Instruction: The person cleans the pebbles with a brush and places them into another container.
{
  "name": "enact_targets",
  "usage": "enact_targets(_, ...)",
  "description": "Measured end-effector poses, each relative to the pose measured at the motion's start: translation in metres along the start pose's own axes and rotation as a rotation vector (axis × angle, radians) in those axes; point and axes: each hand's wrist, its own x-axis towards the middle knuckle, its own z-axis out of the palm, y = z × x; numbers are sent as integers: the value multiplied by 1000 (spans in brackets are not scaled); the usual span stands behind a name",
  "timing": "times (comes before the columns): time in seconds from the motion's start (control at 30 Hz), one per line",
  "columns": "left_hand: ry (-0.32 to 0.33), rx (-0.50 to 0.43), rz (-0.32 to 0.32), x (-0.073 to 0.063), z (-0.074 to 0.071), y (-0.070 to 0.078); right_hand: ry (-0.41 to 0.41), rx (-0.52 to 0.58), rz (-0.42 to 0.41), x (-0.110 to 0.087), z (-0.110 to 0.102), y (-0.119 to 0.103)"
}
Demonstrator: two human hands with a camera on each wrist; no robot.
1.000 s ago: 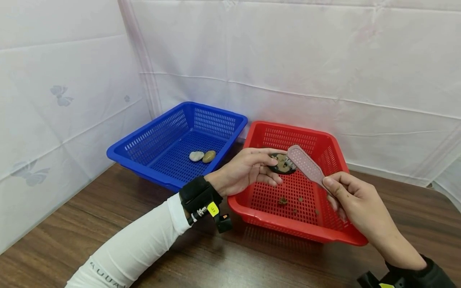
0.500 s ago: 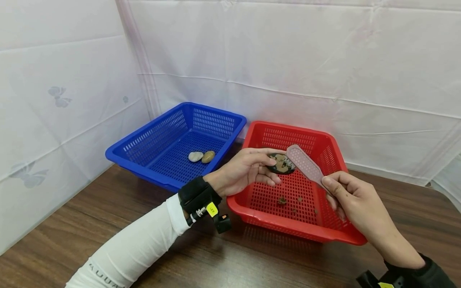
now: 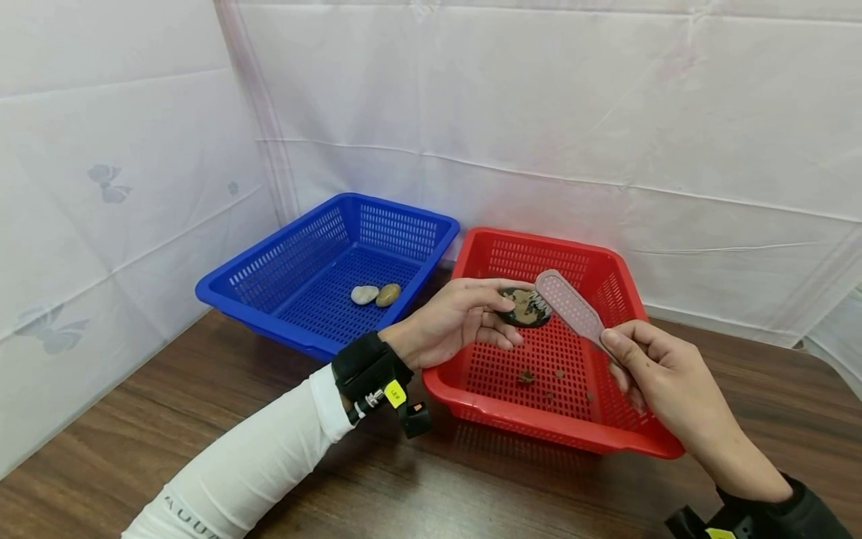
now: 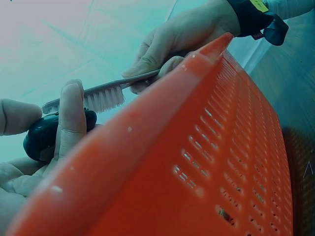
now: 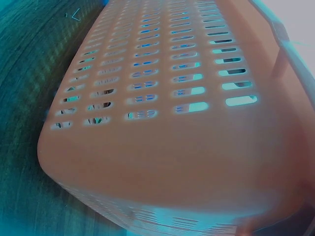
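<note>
Over the red basket, my left hand [image 3: 458,320] pinches a dark, smooth stone [image 3: 521,308] with brown dirt caked on its face. My right hand [image 3: 663,374] grips the handle of a pinkish brush [image 3: 572,303] with a pale-dotted back. The brush head slants over the stone's right side. In the left wrist view, white bristles [image 4: 104,100] point down and meet the top of the black stone [image 4: 43,137], between thumb and fingers. Only the outer wall of the red basket fills the right wrist view; the hand there is hidden.
The red basket [image 3: 532,423] stands on a brown wood-grain table [image 3: 417,494], with crumbs of dirt [image 3: 526,377] on its slotted floor. Left of it, a blue basket [image 3: 269,314] holds a whitish stone [image 3: 364,295] and a tan stone [image 3: 388,295]. A pale cloth [image 3: 539,105] hangs behind.
Both hands keep their hold on the stone and the brush, almost still. The whole head view shifts slightly left. A streaked pale patch on the stone looks a little different under the brush.
</note>
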Motion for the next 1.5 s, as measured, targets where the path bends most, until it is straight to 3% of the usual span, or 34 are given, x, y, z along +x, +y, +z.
enact_targets(0.23,-16,43,-1,0,-1,-1,11,48,4,1,-1,1)
enact_targets(0.47,-36,57,-1,0,0,-1,2,187,-14,0,-4,3)
enact_targets(0.73,-61,69,-1,0,0,-1,-92,22,-162,-3,0,2)
enact_targets(0.93,-70,78,-12,0,0,0,-65,-36,-127,-1,2,1)
enact_targets(1.5,-60,86,-7,0,-1,-1,-28,-57,-72,0,2,-1)
